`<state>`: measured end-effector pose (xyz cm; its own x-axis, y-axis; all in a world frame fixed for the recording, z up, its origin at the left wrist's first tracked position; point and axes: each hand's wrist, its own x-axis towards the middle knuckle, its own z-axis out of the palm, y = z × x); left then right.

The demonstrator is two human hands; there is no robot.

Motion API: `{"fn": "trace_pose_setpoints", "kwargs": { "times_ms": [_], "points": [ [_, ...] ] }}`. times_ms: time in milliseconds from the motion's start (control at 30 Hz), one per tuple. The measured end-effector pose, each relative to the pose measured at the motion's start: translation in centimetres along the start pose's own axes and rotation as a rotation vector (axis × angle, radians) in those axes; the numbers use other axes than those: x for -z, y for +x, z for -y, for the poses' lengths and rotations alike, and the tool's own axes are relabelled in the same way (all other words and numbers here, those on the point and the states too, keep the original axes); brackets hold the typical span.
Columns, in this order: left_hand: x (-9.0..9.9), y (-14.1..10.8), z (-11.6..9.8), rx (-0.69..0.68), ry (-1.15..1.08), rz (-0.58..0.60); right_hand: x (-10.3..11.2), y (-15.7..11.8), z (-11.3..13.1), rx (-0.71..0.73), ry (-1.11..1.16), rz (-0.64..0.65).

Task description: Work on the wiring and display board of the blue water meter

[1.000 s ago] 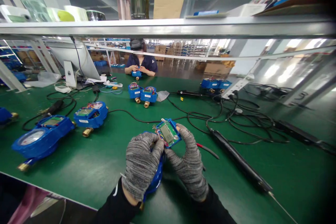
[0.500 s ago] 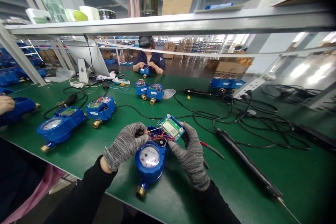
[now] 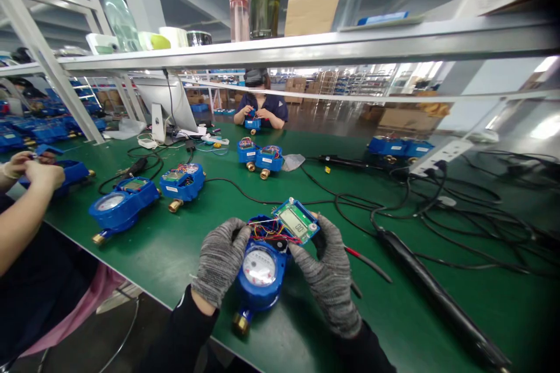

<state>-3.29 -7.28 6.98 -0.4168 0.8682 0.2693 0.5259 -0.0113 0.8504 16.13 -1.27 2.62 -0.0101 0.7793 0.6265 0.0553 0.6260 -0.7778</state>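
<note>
the table (image 3: 144, 245) is deep green. at its near edge, speckled grey knit gloves cover the left hand (image 3: 221, 259) and right hand (image 3: 328, 271), black sleeves behind them. between them, a bright blue water meter (image 3: 261, 271) with a white dial, brass fitting, red and orange wires, and a green circuit board (image 3: 297, 221).

Little is showing clearly enough to read. The small LCD screen (image 3: 294, 222) on the green circuit board, at centre frame, is displaying dark digits too small to make out. The dial face (image 3: 259, 266) of the blue water meter below it is carrying fine print and numerals, all blurred.
</note>
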Motion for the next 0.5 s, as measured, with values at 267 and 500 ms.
{"fn": "trace_pose_setpoints", "kwargs": {
  "times_ms": [267, 500],
  "points": [
    [0.3, 2.7, -0.3, 0.124, -0.412, 0.309, -0.4, 0.1, -0.8, -0.145, 0.273, 0.029],
    [1.5, 5.8, -0.1, 0.193, -0.509, 0.712, -0.1, 0.7, -1.0, -0.261, 0.419, 0.013]
  ]
}}
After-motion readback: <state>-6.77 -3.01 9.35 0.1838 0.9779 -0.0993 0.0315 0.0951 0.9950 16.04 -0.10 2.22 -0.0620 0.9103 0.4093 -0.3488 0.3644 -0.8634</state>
